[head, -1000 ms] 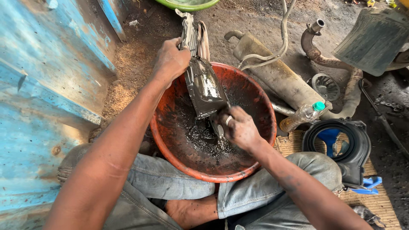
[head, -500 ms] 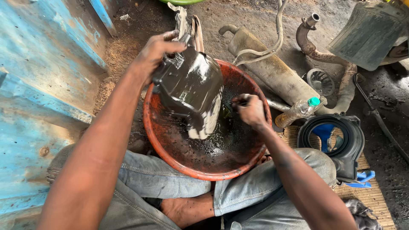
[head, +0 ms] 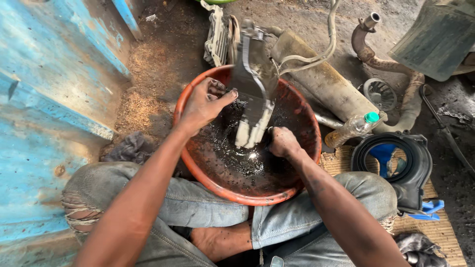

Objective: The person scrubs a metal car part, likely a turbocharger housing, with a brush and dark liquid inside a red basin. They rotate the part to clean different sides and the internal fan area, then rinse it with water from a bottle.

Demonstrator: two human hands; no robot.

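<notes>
**Ana:** Basin first, the orange one [head: 184, 106]? It sits on the ground between the person's knees, with dark oily liquid pooled in the bottom.

**Ben:** Start further left. A blue painted wall [head: 44, 99] fills that side, and a grey rag [head: 129, 147] lies on the dirt just beside the basin.

**Ana:** Then the left hand [head: 203, 106]. It's over the basin's left rim, fingers curled and thumb out, pinching the left edge of a grey metal engine cover [head: 255, 94].

**Ben:** How does the cover sit?

**Ana:** Tilted, standing up out of the basin, lower end down near the liquid and upper end past the far rim. Its surface is wet and shiny.

**Ben:** And the right hand [head: 283, 142]?

**Ana:** Closed into a fist at the cover's lower right edge, low inside the basin. Something dark seems to be in it, but I cannot tell what.

**Ben:** Right of the basin?

**Ana:** A rusty exhaust muffler [head: 329, 86] lies behind it, with a bent exhaust pipe [head: 391, 64] beyond. A plastic bottle with a green cap [head: 352, 129] lies near the rim, and a black round housing [head: 405, 168] rests on a woven mat [head: 435, 232] by the right knee.
</notes>
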